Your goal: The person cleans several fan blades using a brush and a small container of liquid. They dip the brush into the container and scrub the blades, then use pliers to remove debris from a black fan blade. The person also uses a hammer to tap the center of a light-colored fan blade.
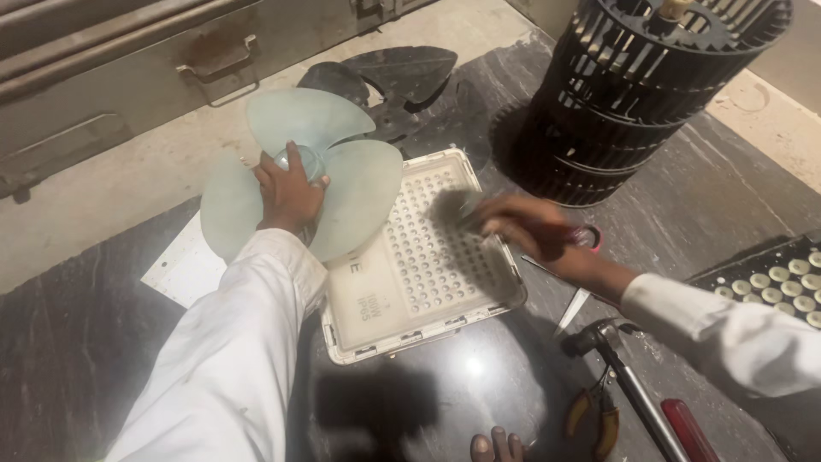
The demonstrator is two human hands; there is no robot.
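Toes [499,445] edge the dark floor; left hand [289,192] grasps the fan blade [359,201], blurred right hand [522,229] brushes the white panel [410,295], grip unclear.

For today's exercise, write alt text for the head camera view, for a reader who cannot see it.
A person's left hand grips the hub of a pale green translucent three-blade plastic fan, while the blurred right hand reaches over a white rectangular perforated panel on a dark stone floor. A black cylindrical blower wheel stands behind.
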